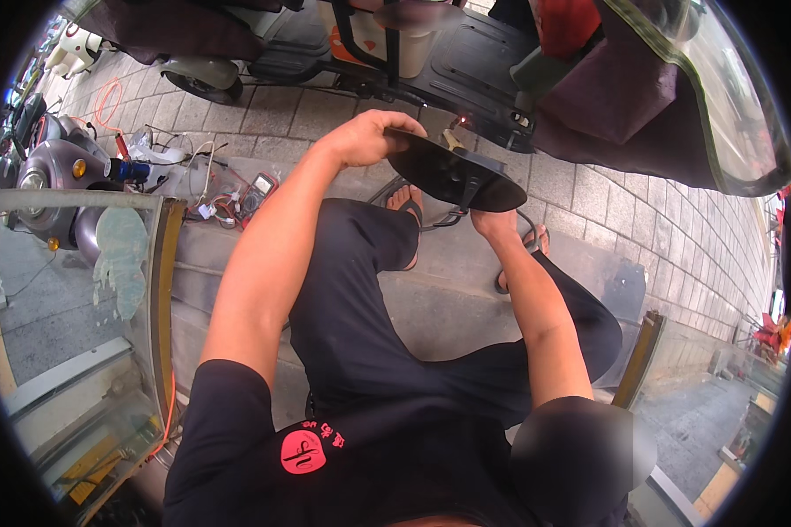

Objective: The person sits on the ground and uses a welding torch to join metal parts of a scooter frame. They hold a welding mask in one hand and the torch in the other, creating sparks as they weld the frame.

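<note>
A black, curved hand-held welding shield is tilted in front of my knees, with a handle on the side facing me. My left hand is closed on its upper left edge, fingers over the rim. Below the shield's lower right edge is my right hand; its fingers are hidden, so what it grips cannot be seen. Just past the far edge shows a small yellowish piece, too covered to name. Beyond that, a small reddish glow shines by the frame of a vehicle.
I sit on stone steps, feet in sandals. A dark cable runs near my feet. At left lie tangled wires and a meter, near a parked scooter. A purple cover hangs at the right, above paving. Glass panels flank me.
</note>
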`<state>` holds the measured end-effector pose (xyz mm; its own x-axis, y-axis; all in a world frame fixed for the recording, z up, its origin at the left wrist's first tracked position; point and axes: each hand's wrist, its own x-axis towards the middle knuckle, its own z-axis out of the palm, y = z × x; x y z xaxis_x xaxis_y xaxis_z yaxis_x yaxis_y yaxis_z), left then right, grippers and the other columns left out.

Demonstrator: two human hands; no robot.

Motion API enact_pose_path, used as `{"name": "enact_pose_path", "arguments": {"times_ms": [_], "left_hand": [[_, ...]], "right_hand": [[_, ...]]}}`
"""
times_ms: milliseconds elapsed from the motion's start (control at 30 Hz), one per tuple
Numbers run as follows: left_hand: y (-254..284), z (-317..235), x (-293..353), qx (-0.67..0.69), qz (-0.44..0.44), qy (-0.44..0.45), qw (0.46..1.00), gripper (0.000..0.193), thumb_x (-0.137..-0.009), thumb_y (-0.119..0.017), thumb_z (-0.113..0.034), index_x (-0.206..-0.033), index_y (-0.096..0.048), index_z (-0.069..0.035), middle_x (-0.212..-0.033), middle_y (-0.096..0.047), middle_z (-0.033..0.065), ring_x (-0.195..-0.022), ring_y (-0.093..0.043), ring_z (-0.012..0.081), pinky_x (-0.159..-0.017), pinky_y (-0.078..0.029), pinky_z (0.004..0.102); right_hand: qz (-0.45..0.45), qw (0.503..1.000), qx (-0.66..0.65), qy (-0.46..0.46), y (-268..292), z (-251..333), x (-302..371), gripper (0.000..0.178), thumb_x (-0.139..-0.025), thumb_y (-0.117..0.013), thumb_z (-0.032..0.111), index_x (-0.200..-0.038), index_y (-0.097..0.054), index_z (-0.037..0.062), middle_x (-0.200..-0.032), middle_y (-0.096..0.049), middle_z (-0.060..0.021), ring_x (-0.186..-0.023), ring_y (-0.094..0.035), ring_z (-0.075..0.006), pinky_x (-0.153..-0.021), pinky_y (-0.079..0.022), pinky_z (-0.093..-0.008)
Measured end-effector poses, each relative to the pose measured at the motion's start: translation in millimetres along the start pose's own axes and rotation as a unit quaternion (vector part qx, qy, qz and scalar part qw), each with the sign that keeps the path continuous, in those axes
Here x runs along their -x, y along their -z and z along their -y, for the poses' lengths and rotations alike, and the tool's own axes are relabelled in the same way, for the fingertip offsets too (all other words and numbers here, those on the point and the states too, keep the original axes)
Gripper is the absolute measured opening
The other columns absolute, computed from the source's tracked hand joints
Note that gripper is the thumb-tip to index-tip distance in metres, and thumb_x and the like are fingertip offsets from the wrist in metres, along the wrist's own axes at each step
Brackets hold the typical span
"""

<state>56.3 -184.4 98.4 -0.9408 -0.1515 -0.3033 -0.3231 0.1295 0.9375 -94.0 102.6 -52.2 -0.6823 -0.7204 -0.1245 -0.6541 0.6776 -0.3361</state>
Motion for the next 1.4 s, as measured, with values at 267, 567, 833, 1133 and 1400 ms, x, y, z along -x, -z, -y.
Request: {"name": "enact_pose_path", "arguments": {"times_ms": [267,567,833,1133,1400], "left_hand": [[-2,-5,-2,0.037,-0.015,0.000,0.999,0.032,-0.096,-0.061,0.008,-0.123,-0.072,-0.006,-0.109,-0.075,0.0023,-0.102,-0.068,0.0125,-0.092,-0.056,0.0299],[-1,5,-7,0.045,-0.020,-0.034,0.998,0.030,-0.099,-0.061,0.007,-0.123,-0.071,-0.008,-0.112,-0.072,-0.0016,-0.102,-0.066,0.0096,-0.089,-0.056,0.0272],[1,0,-5,0.067,-0.038,-0.035,0.996,0.029,-0.098,-0.064,0.006,-0.122,-0.072,-0.009,-0.108,-0.072,-0.0041,-0.094,-0.064,0.0072,-0.082,-0.054,0.0266],[0,0,-2,0.057,-0.021,-0.014,0.998,0.025,-0.099,-0.065,-0.001,-0.123,-0.072,-0.006,-0.106,-0.075,0.0009,-0.098,-0.068,0.0105,-0.088,-0.056,0.0299],[0,1,-1,0.010,0.016,0.019,1.000,0.028,-0.099,-0.065,0.001,-0.124,-0.072,-0.010,-0.108,-0.072,-0.0026,-0.097,-0.065,0.0094,-0.084,-0.054,0.0290]], "right_hand": [[0.038,0.998,0.026,-0.044,-5,-4,-3,0.049,-0.097,-0.060,0.034,-0.142,-0.059,0.0130,-0.136,-0.065,-0.0220,-0.123,-0.063,-0.0425,-0.099,-0.055,-0.0507],[0.123,0.986,0.014,-0.113,6,4,-6,0.051,-0.101,-0.055,0.045,-0.143,-0.059,0.0161,-0.131,-0.067,-0.0240,-0.119,-0.065,-0.0454,-0.102,-0.052,-0.0513],[0.160,0.975,0.041,-0.150,12,12,-9,0.048,-0.104,-0.047,0.040,-0.119,-0.073,0.0034,-0.113,-0.072,-0.0288,-0.110,-0.069,-0.0473,-0.096,-0.053,-0.0535],[0.036,0.999,0.001,-0.004,19,16,5,0.037,-0.099,-0.055,0.034,-0.124,-0.069,0.0106,-0.119,-0.071,-0.0237,-0.110,-0.068,-0.0447,-0.094,-0.055,-0.0509],[-0.054,0.992,0.064,0.094,0,3,5,0.036,-0.093,-0.061,0.022,-0.127,-0.067,0.0114,-0.121,-0.069,-0.0194,-0.112,-0.067,-0.0400,-0.094,-0.056,-0.0484]]}}
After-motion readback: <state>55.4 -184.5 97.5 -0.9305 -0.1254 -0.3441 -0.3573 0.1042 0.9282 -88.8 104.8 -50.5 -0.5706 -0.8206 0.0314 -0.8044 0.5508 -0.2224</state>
